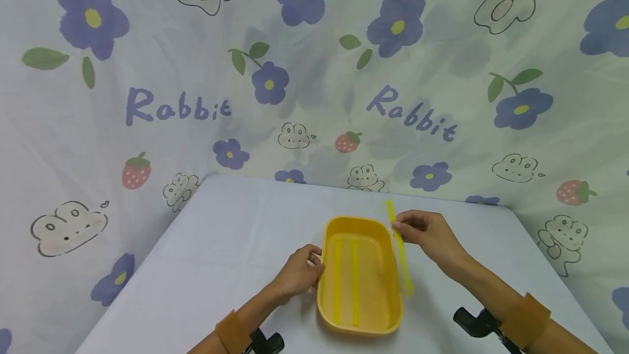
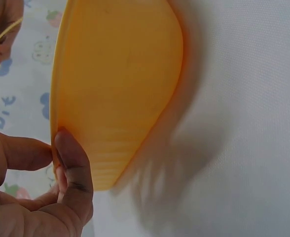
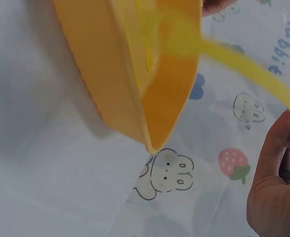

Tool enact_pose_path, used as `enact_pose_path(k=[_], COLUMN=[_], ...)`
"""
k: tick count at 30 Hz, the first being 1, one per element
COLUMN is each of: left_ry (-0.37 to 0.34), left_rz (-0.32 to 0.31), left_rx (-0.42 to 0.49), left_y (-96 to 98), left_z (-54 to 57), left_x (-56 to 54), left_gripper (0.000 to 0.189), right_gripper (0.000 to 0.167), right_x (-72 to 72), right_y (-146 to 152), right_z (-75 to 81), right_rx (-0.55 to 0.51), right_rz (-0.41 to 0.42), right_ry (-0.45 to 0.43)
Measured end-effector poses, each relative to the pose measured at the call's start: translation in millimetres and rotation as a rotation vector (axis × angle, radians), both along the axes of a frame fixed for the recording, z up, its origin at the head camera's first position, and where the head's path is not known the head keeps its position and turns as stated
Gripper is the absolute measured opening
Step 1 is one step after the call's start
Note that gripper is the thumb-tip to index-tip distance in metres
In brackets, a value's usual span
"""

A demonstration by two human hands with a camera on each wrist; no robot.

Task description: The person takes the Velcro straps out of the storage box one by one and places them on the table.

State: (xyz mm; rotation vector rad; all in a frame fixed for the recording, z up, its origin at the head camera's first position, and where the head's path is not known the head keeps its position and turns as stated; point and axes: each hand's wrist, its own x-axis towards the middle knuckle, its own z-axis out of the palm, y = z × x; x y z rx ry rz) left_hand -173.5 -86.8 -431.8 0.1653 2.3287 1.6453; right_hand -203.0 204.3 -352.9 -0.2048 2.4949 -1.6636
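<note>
A yellow-orange plastic tray (image 1: 379,299) with a raised rim stands on the white table. Inside it lie two thin yellow strips, a left one (image 1: 337,283) and a right one (image 1: 355,283), side by side lengthwise. My left hand (image 1: 298,271) pinches the tray's left rim between thumb and finger, as the left wrist view shows up close. Beyond the tray's right edge, my right hand (image 1: 432,234) holds a third yellow strip (image 1: 402,261) near its upper end. That strip hangs down along the right rim; in the right wrist view it bends and its far part is blurred.
The white-covered table (image 1: 221,266) extends to both sides of the tray. Behind it hangs a cloth backdrop (image 1: 314,81) printed with flowers, rabbits and strawberries. Brown bands (image 1: 527,321) with black camera mounts (image 1: 474,322) sit on the wrists.
</note>
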Motion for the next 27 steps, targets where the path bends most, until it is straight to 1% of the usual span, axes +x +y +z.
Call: enact_pose_path(k=[5, 9, 14, 19, 27], left_ry=[0.010, 0.014, 0.014, 0.006, 0.010], left_rz=[0.001, -0.002, -0.003, 0.004, 0.005], left_rx=[0.007, 0.010, 0.004, -0.004, -0.009], left_y=[-0.8, -0.5, 0.1, -0.9, -0.4], left_z=[-1.4, -2.6, -2.2, -1.4, -0.9], left_x=[0.2, 0.5, 1.0, 0.9, 2.5], left_gripper=[0.035, 0.035, 0.034, 0.034, 0.034], right_gripper=[0.040, 0.043, 0.046, 0.051, 0.053], right_x=[0.7, 0.6, -0.2, -1.2, 0.1], right_y=[9.3, 19.0, 34.0, 46.7, 58.5], right_z=[0.8, -4.3, -14.0, -21.1, -26.4], right_rx=[-0.032, -0.041, -0.014, 0.026, 0.045], right_rz=[-0.024, -0.054, -0.100, -0.124, -0.133], right_ry=[-0.009, -0.032, -0.065, -0.090, -0.101])
